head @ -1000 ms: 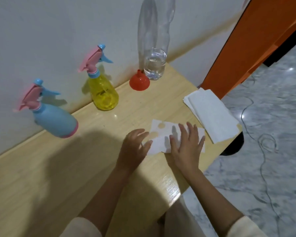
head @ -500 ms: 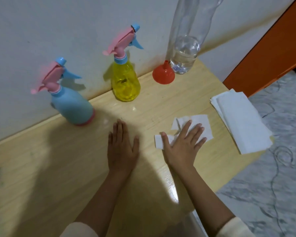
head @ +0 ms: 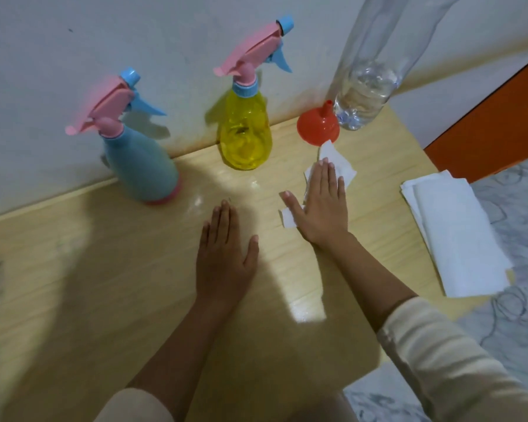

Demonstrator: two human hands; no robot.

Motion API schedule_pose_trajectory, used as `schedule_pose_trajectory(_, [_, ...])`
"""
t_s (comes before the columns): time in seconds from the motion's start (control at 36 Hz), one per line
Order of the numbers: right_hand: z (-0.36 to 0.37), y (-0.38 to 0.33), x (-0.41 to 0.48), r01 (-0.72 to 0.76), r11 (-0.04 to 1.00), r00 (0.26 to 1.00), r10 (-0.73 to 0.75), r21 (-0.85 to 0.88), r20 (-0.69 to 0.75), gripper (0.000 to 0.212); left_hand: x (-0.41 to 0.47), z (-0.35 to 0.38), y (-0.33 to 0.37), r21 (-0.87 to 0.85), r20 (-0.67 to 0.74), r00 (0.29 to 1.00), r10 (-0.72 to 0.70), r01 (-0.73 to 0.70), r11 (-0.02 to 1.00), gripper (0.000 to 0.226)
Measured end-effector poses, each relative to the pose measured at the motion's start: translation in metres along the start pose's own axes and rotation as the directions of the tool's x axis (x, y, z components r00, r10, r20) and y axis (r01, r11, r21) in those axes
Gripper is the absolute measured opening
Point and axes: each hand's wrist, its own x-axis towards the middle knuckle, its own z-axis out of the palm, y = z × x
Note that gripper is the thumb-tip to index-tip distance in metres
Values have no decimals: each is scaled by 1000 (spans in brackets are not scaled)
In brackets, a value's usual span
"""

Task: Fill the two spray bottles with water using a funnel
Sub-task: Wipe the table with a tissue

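Note:
A blue spray bottle [head: 141,169] and a yellow spray bottle [head: 245,138] stand against the wall, both with pink and blue trigger heads screwed on. A red funnel [head: 317,124] rests mouth-down to the right of the yellow bottle. Beside it stands a tall clear plastic bottle [head: 363,95] with a little water at its bottom. My right hand [head: 320,205] lies flat, fingers together, pressing a white tissue [head: 339,164] onto the table just in front of the funnel. My left hand [head: 224,254] lies flat on the bare wood, holding nothing.
The wooden table [head: 73,284] meets a white wall at the back. A stack of folded white tissues [head: 457,239] lies at the table's right edge. Beyond that edge are marble floor [head: 518,208] with a thin cable and an orange panel [head: 494,129].
My right hand has slid the tissue away from me, toward the funnel and the yellow bottle. My left hand has stayed flat on the table. The camera has shifted a little.

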Motion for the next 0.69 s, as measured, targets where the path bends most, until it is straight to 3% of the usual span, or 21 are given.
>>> schedule_pose_trajectory(0.31, [-8,8,34,261,965,962,-258,-23,93,82,0,-3,3,-15,-17,1000,-15,14,1000,69])
schedule_pose_trajectory(0.69, [-1,-4,84,359,933,928,-355,-12,111,73,1,-5,6,-19,-40,998,-43,42,999,69])
